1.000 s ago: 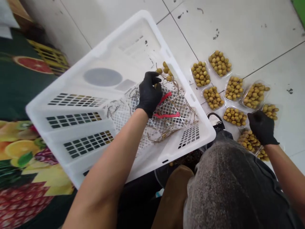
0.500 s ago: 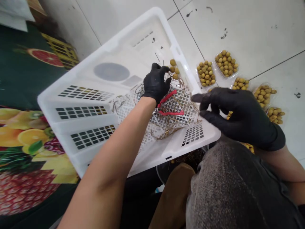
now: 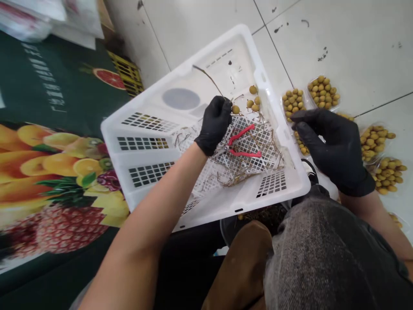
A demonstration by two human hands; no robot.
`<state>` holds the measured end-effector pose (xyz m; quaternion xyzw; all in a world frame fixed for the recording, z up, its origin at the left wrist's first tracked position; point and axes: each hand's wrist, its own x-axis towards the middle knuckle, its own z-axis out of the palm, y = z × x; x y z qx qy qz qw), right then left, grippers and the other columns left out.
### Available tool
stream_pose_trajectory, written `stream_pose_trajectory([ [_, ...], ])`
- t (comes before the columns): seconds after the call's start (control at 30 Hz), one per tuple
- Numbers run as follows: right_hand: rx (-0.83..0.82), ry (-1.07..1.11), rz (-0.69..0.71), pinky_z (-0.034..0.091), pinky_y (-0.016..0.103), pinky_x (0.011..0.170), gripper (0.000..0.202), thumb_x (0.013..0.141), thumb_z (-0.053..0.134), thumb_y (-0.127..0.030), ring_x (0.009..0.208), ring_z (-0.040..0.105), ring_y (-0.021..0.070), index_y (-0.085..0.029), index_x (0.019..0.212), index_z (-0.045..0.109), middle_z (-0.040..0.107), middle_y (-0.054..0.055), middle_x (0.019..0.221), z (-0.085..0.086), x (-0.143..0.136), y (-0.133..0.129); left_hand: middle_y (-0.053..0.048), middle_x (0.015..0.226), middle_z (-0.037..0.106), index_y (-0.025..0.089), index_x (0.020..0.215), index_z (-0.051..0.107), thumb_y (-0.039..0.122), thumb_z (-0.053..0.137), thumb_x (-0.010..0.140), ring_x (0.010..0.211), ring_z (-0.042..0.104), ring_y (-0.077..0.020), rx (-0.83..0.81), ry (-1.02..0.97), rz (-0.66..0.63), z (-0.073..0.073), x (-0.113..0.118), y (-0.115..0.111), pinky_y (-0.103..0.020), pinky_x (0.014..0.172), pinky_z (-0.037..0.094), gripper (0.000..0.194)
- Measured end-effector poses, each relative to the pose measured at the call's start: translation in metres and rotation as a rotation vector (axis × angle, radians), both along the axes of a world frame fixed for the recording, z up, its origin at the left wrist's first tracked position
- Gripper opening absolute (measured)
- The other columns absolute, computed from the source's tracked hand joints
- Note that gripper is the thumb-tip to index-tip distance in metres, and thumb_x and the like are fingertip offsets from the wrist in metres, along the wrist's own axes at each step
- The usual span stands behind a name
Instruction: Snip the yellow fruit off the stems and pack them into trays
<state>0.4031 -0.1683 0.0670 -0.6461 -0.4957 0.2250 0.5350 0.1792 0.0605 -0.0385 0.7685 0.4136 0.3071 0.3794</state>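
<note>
My left hand (image 3: 215, 122), in a black glove, is closed on a thin brown longan twig (image 3: 209, 78) inside the white plastic crate (image 3: 174, 76). One longan (image 3: 235, 110) shows beside its fingertips; whether it hangs from this twig I cannot tell. Several loose longans (image 3: 253, 89) lie just to the right. Below the hand, pruning shears with red handles (image 3: 241, 134) rest on the crate's grid floor among dry twigs (image 3: 232, 181). My right hand (image 3: 332, 144), also black-gloved, hovers outside the crate's right rim, thumb and fingers apart, with nothing visible between them.
Clear tubs of longans (image 3: 323, 91) stand on the tiled floor (image 3: 338, 43) to the right. A dark bucket (image 3: 227, 230) with twigs sits under the crate's near edge, by my knee (image 3: 300, 249). Left is a box printed with fruit (image 3: 71, 206); a yellow crate (image 3: 127, 73) is behind it.
My left hand has closed and lifted a twig, its end now rising over the crate's far wall. My right hand's fingers have drawn closer together. The view has shifted left.
</note>
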Motion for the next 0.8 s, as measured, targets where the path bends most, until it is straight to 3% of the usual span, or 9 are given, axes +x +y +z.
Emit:
stream_pose_trajectory([
  [0.13,-0.012,-0.233,0.133,0.067,0.041,0.098,0.023,0.106,0.075,-0.029,0.102,0.081,0.0253,-0.025,0.127,0.081,0.084,0.007,0.124,0.018,-0.011,0.045,0.0,0.071,0.054,0.026,0.088,0.058,0.083,0.065,0.102,0.055,0.056,-0.0157,-0.138,-0.199,-0.061,0.033,-0.002,-0.021,-0.032,0.051,0.05,0.059],
  [0.23,-0.16,-0.472,0.254,0.065,0.047,0.104,0.029,0.101,0.08,-0.023,0.113,0.079,0.0319,-0.024,0.13,0.079,0.084,0.009,0.124,0.039,-0.023,0.073,0.002,0.068,0.05,0.026,0.088,0.057,0.077,0.068,0.103,0.051,0.049,-0.0126,-0.13,-0.302,-0.111,0.063,0.004,-0.039,-0.029,0.047,0.043,0.055],
  [0.3,-0.256,-0.562,0.333,0.065,0.047,0.104,0.022,0.105,0.073,-0.021,0.111,0.079,0.0312,-0.023,0.126,0.08,0.085,0.007,0.119,0.051,-0.031,0.084,0.003,0.067,0.049,0.025,0.088,0.057,0.073,0.071,0.105,0.049,0.045,-0.0105,-0.091,-0.372,-0.131,0.081,0.009,-0.048,-0.027,0.046,0.04,0.052],
  [0.43,-0.215,-0.396,0.378,0.067,0.036,0.099,0.007,0.109,0.073,-0.025,0.099,0.079,0.0215,-0.024,0.107,0.079,0.085,-0.001,0.107,0.057,-0.039,0.095,0.004,0.067,0.047,0.026,0.088,0.055,0.072,0.068,0.107,0.048,0.043,-0.0106,0.028,-0.399,-0.076,0.11,0.019,-0.066,-0.028,0.048,0.038,0.051],
  [0.53,-0.058,-0.153,0.222,0.068,0.03,0.093,0.015,0.107,0.079,-0.024,0.095,0.078,0.0172,-0.022,0.092,0.076,0.083,-0.002,0.098,0.052,-0.035,0.1,0.001,0.075,0.057,0.029,0.093,0.054,0.063,0.065,0.111,0.058,0.055,-0.0163,0.037,-0.291,-0.045,0.123,0.02,-0.085,-0.034,0.058,0.049,0.04],
  [0.63,0.016,0.017,0.005,0.067,0.025,0.082,0.015,0.112,0.073,-0.025,0.087,0.077,0.0127,-0.019,0.099,0.078,0.08,-0.002,0.097,0.052,-0.02,0.1,-0.001,0.083,0.066,0.028,0.096,0.058,0.051,0.056,0.116,0.068,0.063,-0.0187,0.054,-0.065,-0.116,0.117,0.007,-0.087,-0.039,0.07,0.057,0.03],
  [0.7,0.026,0.069,-0.102,0.065,0.024,0.074,0.013,0.114,0.069,-0.024,0.082,0.076,0.0115,-0.02,0.108,0.08,0.08,-0.001,0.099,0.053,-0.006,0.094,-0.003,0.08,0.068,0.027,0.091,0.06,0.051,0.06,0.11,0.073,0.064,-0.0206,0.088,0.173,-0.138,0.098,-0.01,-0.068,-0.042,0.075,0.057,0.031],
  [0.8,0.056,0.115,-0.198,0.06,0.027,0.063,0.016,0.111,0.065,-0.016,0.076,0.073,0.0141,-0.021,0.109,0.08,0.081,0.002,0.097,0.043,0.01,0.081,-0.003,0.069,0.064,0.027,0.086,0.063,0.057,0.084,0.084,0.075,0.062,-0.0251,0.093,0.457,-0.067,0.063,-0.035,-0.024,-0.046,0.078,0.057,0.037],
])
